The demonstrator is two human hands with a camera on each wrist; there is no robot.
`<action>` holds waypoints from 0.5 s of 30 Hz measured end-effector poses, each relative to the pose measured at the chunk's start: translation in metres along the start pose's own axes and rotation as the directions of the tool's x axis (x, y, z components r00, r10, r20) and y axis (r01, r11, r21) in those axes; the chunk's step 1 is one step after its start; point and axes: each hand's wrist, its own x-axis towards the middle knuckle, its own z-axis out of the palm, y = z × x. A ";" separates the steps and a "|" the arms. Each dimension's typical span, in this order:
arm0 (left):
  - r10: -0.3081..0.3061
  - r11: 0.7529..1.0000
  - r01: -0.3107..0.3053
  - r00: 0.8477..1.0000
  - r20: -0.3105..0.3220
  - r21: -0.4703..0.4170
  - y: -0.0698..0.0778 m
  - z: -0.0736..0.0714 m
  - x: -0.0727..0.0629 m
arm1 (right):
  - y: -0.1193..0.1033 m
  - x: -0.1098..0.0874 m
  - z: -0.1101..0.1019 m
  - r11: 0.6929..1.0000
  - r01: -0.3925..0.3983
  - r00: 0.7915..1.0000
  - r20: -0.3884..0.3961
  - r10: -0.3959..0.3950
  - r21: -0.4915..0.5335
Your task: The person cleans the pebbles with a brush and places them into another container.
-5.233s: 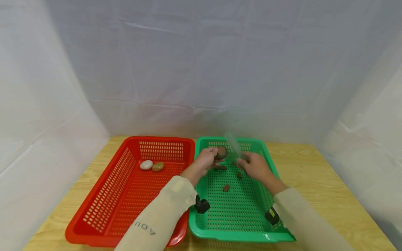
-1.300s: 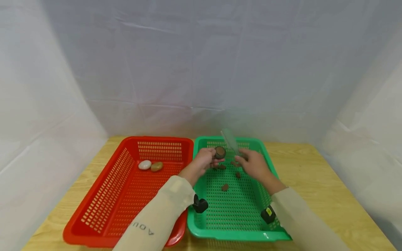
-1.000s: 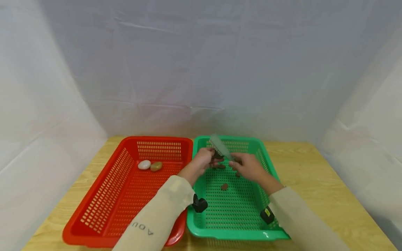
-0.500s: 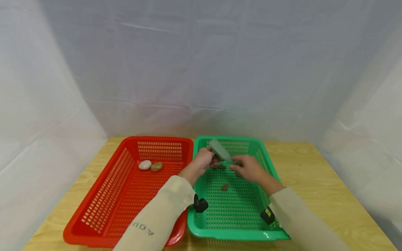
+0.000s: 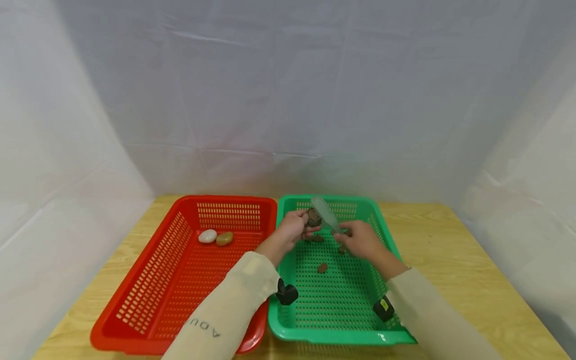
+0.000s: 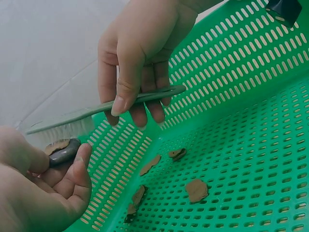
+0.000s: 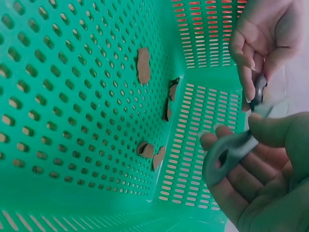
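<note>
My left hand [image 5: 291, 228] pinches a dark, smooth stone [image 6: 65, 153] with a brown crust on its upper face, held above the far part of the green basket [image 5: 333, 338]. Between thumb and fingers, my right hand [image 5: 361, 241] grips the handle of a pale green brush [image 6: 79, 116] with whitish bristles. In the left wrist view, the bristles stand over the stone's crusted side, touching it or very close. Several brown flakes [image 6: 197, 190] of what looks like dried mud lie on the basket's floor beneath the hands.
A red basket [image 5: 130, 344] stands against the green one's left side. A white stone [image 5: 207, 236] and a tan stone [image 5: 224, 239] lie inside it near the back. Both baskets sit on a wooden table [image 5: 432, 250], with white sheeting [image 5: 288, 100] behind and beside it.
Over the last second the brush swings down across the stone, then back up and right, showing part of the stone again. The brown face now looks darker and patchy. My left hand stays nearly still.
</note>
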 end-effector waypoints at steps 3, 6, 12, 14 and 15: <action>-0.010 1.000 0.010 1.000 0.001 -0.017 0.000 0.000 0.001 | 0.000 0.000 -0.001 0.999 -0.048 0.998 -0.048 0.047 -0.016; -0.017 1.000 0.017 1.000 0.003 -0.024 0.000 0.001 0.001 | -0.001 -0.001 -0.003 0.997 -0.079 0.993 -0.084 0.078 -0.011; -0.023 1.000 0.023 1.000 -0.004 -0.018 0.000 0.001 0.000 | -0.003 0.000 -0.004 0.997 -0.070 0.993 -0.101 0.067 -0.029; -0.027 1.000 0.026 1.000 -0.007 -0.016 0.000 0.001 0.000 | -0.003 0.001 -0.004 0.997 -0.069 0.993 -0.096 0.066 -0.031; -0.029 0.999 0.029 1.000 -0.008 -0.016 0.001 0.001 0.000 | -0.004 0.001 -0.004 0.997 -0.067 0.993 -0.095 0.064 -0.029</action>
